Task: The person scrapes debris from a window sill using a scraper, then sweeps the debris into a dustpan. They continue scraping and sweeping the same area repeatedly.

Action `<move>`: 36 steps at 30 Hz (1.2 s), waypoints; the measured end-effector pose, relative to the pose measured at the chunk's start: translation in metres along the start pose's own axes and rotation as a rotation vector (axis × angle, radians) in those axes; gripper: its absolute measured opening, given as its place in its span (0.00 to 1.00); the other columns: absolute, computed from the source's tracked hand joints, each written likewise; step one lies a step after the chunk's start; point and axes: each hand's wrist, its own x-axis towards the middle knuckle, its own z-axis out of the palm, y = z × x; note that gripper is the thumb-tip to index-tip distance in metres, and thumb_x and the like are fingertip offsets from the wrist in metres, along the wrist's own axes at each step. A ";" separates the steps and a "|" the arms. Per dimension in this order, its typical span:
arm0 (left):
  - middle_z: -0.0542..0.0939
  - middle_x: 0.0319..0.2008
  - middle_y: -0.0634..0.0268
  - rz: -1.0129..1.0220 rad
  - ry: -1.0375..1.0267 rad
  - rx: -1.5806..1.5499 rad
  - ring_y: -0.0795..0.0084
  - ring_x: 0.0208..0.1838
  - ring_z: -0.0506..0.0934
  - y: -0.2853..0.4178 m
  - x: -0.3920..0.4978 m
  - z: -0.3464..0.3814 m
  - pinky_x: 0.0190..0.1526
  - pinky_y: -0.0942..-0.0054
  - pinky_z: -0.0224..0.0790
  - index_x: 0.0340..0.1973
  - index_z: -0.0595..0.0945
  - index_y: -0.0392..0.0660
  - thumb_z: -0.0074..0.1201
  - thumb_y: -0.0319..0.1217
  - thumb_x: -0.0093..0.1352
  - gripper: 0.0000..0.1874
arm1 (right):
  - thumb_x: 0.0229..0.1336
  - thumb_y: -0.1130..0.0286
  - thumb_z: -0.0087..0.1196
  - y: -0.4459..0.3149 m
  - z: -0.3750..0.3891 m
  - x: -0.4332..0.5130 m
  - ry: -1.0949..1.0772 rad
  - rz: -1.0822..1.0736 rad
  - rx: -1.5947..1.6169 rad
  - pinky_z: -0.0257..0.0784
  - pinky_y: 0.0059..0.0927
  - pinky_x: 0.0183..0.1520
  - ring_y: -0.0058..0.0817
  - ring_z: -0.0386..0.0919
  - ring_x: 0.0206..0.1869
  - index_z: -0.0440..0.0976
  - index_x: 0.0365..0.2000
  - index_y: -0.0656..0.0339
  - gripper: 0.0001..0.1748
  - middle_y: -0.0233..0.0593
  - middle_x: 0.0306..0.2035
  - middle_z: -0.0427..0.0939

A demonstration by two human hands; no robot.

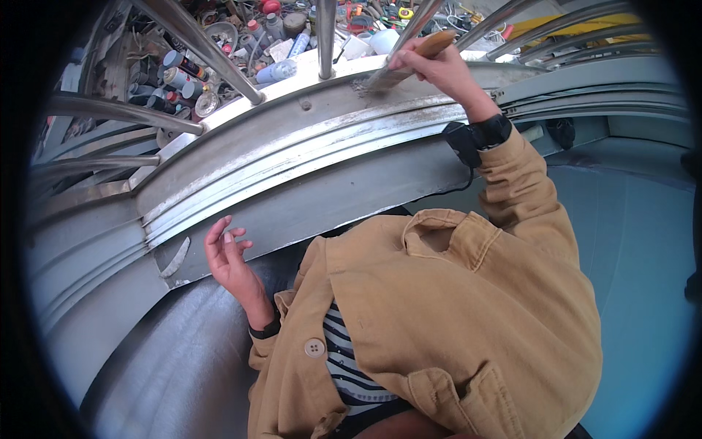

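Note:
My right hand (441, 68) is closed around a wooden-handled brush (436, 44) at the upper right. The bristles rest on the grey outer window ledge (329, 104), beside a small patch of loose grey debris (359, 86). The lower end of the brush is partly blurred. At the left, my left hand (227, 252) is raised over the inner sill (296, 203) with its fingers apart and nothing in them. A pale curved piece (176, 258) lies on the sill's left end, near that hand.
Metal window tracks (296, 148) run between ledge and inner sill. Steel bars (325, 38) stand along the ledge's outer edge. Beyond them are many spray cans (186, 66), bottles and tools. A dark device (462, 144) with a cable hangs at my right wrist.

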 end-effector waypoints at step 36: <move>0.76 0.55 0.61 -0.023 -0.032 0.103 0.81 0.42 0.73 0.009 -0.012 -0.007 0.38 0.84 0.67 0.54 0.75 0.42 0.44 0.27 0.74 0.14 | 0.64 0.66 0.56 -0.007 0.027 -0.037 0.594 -0.161 0.159 0.68 0.18 0.17 0.13 0.73 0.16 0.78 0.28 0.66 0.13 0.32 0.22 0.80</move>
